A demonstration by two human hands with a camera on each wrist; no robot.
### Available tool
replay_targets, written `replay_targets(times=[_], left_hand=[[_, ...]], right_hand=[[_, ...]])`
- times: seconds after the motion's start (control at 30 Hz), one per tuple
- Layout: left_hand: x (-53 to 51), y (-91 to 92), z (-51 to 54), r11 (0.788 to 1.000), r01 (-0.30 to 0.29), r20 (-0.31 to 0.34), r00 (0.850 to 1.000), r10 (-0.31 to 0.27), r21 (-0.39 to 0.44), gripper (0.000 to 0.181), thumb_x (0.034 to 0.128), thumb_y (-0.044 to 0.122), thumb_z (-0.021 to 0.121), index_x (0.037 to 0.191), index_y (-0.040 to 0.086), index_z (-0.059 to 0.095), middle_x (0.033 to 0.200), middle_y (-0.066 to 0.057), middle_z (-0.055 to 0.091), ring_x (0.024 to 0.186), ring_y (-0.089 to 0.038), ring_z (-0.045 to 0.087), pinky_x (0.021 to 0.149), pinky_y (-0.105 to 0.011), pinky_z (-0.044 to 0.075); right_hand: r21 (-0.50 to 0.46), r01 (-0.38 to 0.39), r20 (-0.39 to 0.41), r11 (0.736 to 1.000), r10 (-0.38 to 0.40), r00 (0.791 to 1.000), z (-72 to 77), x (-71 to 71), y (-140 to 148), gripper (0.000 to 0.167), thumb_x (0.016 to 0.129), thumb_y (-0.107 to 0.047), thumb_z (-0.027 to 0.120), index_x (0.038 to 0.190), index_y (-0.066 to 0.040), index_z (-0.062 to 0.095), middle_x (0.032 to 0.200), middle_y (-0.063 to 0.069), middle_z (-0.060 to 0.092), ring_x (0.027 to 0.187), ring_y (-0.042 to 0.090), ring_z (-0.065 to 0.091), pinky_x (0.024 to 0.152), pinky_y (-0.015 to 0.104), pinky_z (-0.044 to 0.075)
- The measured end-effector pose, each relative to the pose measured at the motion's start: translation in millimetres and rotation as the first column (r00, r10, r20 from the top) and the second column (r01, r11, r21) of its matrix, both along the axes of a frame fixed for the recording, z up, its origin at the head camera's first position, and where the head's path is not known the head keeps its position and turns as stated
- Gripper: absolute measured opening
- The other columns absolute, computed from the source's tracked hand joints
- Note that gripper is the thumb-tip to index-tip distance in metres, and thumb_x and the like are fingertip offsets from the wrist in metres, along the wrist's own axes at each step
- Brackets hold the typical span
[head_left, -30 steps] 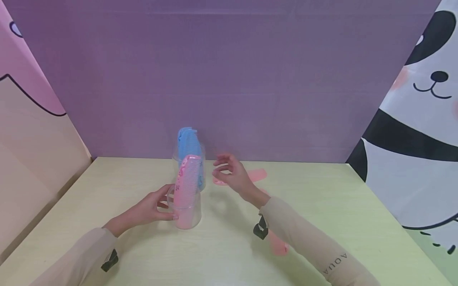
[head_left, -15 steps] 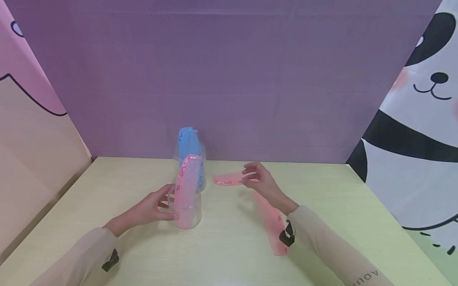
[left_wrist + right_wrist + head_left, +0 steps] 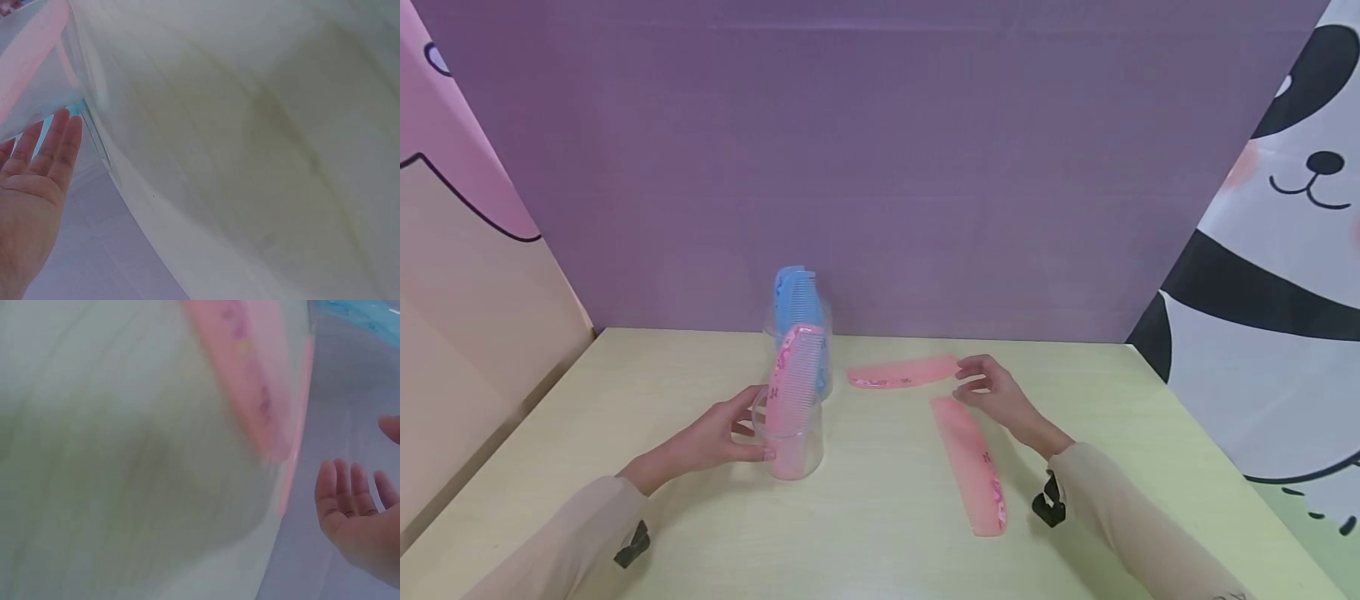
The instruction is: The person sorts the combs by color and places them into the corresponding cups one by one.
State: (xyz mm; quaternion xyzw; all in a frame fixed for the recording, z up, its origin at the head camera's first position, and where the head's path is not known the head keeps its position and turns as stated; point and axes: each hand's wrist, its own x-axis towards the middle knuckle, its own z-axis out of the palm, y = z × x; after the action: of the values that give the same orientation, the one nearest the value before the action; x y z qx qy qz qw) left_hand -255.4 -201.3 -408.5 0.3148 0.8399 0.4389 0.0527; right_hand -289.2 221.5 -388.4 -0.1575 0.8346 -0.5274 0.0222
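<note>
Nearest, two pale sleeves [image 3: 1138, 517] reach in over the surface [image 3: 880, 533], a black piece [image 3: 1048, 500] hanging under each wrist. Just left of the right one lies the near pink comb [image 3: 972, 471], flat and slanting, teeth to the left; the right wrist view adds a yellow spot amid its purple print, which the head view is too small to tell.

The left hand [image 3: 722, 429] holds the clear front cup [image 3: 808, 458], thumb on the near side. The head view half hides the fingers behind the cup; the left wrist view shows them stretched along its wall, with a patch of pale blue at the tips. Inside the cup a tall pink comb [image 3: 793, 375] leans, its top well above the rim.

The right hand [image 3: 1000, 400] has thumb and fingers apart around nothing. From the head its fingertips seem to meet the end of the far pink comb [image 3: 904, 372], lying crosswise; the right wrist view shows a gap there and sees that comb edge-on.

Beyond, the front cup and its comb block part of the clear back cup [image 3: 828, 329], where blue combs [image 3: 793, 292] stand. A purple backdrop [image 3: 880, 167] closes the rear.
</note>
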Motion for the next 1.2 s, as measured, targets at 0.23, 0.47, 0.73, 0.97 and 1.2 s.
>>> replay_targets(times=[0.23, 0.47, 0.73, 0.97, 1.2], left_hand=[[-0.2, -0.8, -0.7, 1.000, -0.001, 0.012, 1.000, 0.001, 0.002, 0.080, 0.0742, 0.028, 0.076, 0.138, 0.013, 0.030, 0.129, -0.010, 0.050, 0.108, -0.030, 0.056, 0.084, -0.037, 0.052], [1.1, -0.3, 0.3, 1.000, 0.004, 0.009, 1.000, -0.004, 0.005, 0.080, 0.0746, 0.027, 0.076, 0.139, 0.012, 0.030, 0.129, -0.010, 0.050, 0.108, -0.030, 0.056, 0.084, -0.034, 0.051], [2.6, 0.4, 2.2, 1.000, 0.002, -0.002, 1.000, -0.002, 0.005, 0.081, 0.0743, 0.027, 0.076, 0.139, 0.011, 0.030, 0.129, -0.011, 0.051, 0.107, -0.029, 0.057, 0.083, -0.030, 0.052], [2.9, 0.7, 2.4, 1.000, 0.003, 0.002, 1.000, -0.003, 0.007, 0.081, 0.0745, 0.027, 0.076, 0.139, 0.011, 0.030, 0.129, -0.011, 0.051, 0.107, -0.030, 0.057, 0.082, -0.029, 0.051], [2.6, 0.5, 2.1, 1.000, 0.001, 0.005, 1.000, -0.001, 0.002, 0.081, 0.0747, 0.027, 0.075, 0.139, 0.011, 0.029, 0.130, -0.011, 0.050, 0.108, -0.030, 0.057, 0.083, -0.030, 0.051]], right_hand=[[0.109, -0.026, 0.055, 0.994, 0.020, 0.998, -6.8, 2.3, 11, 0.053, 0.086, -0.011, 0.062, 0.129, 0.004, 0.035, 0.126, 0.027, 0.041, 0.111, 0.040, 0.049, 0.087, 0.039, 0.050], [0.169, -0.069, 0.088, 0.983, 0.054, 0.995, -13.3, 6.1, 10, 0.054, 0.085, -0.011, 0.063, 0.127, 0.006, 0.034, 0.127, 0.027, 0.038, 0.118, 0.044, 0.042, 0.090, 0.045, 0.047], [0.258, -0.040, 0.035, 0.965, 0.033, 0.999, -19.9, 4.8, 3, 0.055, 0.080, -0.013, 0.069, 0.123, 0.006, 0.039, 0.121, 0.028, 0.046, 0.112, 0.042, 0.047, 0.091, 0.048, 0.045], [0.321, -0.008, -0.015, 0.947, 0.014, 1.000, -23.7, 4.2, -4, 0.056, 0.076, -0.014, 0.073, 0.119, 0.007, 0.043, 0.115, 0.025, 0.049, 0.102, 0.036, 0.051, 0.085, 0.043, 0.046], [0.383, 0.013, -0.067, 0.924, 0.014, 0.998, -22.1, 4.3, -9, 0.061, 0.070, -0.014, 0.078, 0.116, 0.009, 0.044, 0.111, 0.025, 0.050, 0.096, 0.032, 0.052, 0.078, 0.039, 0.048]])
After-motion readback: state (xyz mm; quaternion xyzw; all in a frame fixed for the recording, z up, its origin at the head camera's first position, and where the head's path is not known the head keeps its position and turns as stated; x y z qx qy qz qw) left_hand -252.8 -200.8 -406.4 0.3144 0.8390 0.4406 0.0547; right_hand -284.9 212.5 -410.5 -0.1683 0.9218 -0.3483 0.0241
